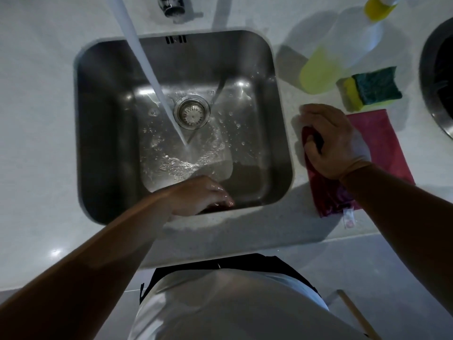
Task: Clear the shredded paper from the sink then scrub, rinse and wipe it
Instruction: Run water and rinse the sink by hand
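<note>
Directly below the camera, the steel sink point(103, 133) sits sunk into a pale speckled countertop point(36, 94). It is almost square with rounded corners, so I cannot tell its long axis surely. Its overflow slots are at the far wall and the drain point(192, 113) is near the middle. A white spout point(147, 60) comes from the far edge and points toward the person and a little right. Its water falls just beside the drain and spreads on the bottom.

The left hand point(198, 196) is wet and low at the near wall of the sink, its fingers stretched out, with nothing visible in it. The right hand point(331, 141) rests on the counter just right of the sink, and its curled fingers bunch the edge of a red cloth point(382, 146). The cloth's long side runs from far-left to near-right.

Behind the cloth lie a yellow-green sponge point(370, 88) and a bottle point(343, 47) of yellow liquid. A second basin point(438, 77) shows at the right edge. The light is dim.
</note>
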A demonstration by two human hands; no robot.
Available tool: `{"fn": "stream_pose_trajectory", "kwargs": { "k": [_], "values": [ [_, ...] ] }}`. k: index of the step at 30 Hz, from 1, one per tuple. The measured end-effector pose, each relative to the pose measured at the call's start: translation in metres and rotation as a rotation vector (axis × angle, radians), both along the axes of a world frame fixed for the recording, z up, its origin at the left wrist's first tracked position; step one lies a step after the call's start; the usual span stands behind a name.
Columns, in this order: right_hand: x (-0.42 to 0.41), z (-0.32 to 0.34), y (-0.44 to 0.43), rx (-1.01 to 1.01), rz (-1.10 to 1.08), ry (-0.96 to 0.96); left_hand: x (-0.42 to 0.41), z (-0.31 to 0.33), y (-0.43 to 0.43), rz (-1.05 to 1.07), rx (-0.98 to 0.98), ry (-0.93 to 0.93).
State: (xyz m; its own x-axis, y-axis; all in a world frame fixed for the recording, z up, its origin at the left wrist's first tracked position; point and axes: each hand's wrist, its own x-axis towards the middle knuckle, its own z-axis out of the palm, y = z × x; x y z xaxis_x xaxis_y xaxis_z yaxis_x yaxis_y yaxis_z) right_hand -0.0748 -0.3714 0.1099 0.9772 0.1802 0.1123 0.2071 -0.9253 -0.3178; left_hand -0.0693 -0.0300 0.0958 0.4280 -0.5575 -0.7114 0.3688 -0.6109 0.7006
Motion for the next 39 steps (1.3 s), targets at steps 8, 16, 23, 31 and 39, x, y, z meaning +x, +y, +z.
{"fn": "stream_pose_trajectory", "kwargs": {
  "k": [8, 16, 23, 31, 39],
  "values": [
    [0.000, 0.003, 0.001, 0.020, 0.015, 0.001, 0.067, -0.010, 0.014, 1.099, -0.241, 0.321],
    [0.001, 0.002, 0.001, 0.019, 0.021, -0.001, 0.104, -0.014, 0.025, 1.455, -0.569, 0.480],
    [0.000, 0.006, 0.003, 0.033, 0.005, 0.009, 0.055, -0.002, 0.036, 0.806, -0.172, 0.169],
    [-0.001, 0.005, 0.002, 0.027, 0.018, -0.002, 0.016, 0.003, 0.054, 0.410, -0.046, 0.310],
    [-0.001, 0.003, 0.002, 0.036, 0.020, -0.002, 0.086, -0.007, 0.035, 1.161, -0.217, 0.187]
  ]
}}
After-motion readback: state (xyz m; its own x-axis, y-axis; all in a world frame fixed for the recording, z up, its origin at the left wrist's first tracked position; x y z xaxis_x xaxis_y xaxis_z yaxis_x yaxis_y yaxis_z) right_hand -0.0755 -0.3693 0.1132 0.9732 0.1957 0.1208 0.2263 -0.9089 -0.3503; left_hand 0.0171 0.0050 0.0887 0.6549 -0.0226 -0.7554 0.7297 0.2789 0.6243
